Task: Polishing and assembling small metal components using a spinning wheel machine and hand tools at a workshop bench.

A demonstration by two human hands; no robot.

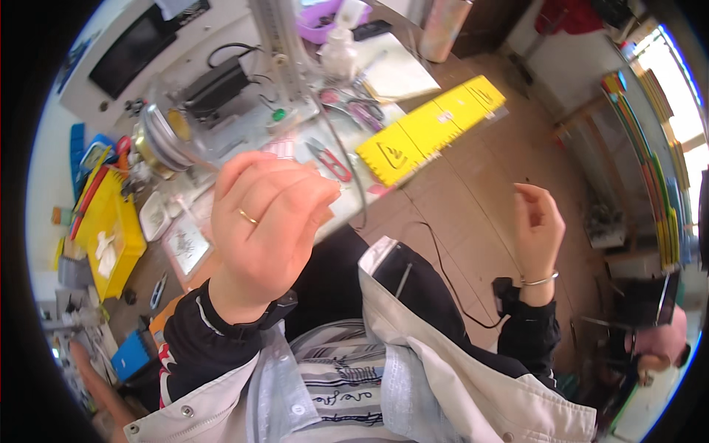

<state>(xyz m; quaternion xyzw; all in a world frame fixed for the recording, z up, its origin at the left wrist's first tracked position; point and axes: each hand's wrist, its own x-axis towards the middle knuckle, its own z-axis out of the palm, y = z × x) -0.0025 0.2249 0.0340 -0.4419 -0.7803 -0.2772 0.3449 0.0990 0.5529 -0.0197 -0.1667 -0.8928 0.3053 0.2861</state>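
Note:
My left hand (pixel 269 221) is raised in front of the bench edge, a ring on one finger. Its fingers are curled together with the thumb, and whatever they may hold is hidden. My right hand (pixel 538 229) is held out to the right over the floor, a bracelet at the wrist. Its fingers bend inward to a pinch, with a tiny dark speck at the tips that I cannot make out. Just beyond my left hand lie red-handled snips (pixel 336 164) on the bench. A long yellow panel (pixel 436 129) with black marks sticks out from the bench between my hands.
A machine with a metal column (pixel 277 48) stands on the bench, with metal reels (pixel 164 133) beside it. Left are a yellow bin (pixel 118 232) and a small tray (pixel 186 247). A cable (pixel 443 273) crosses the floor. Other people are at lower left and lower right.

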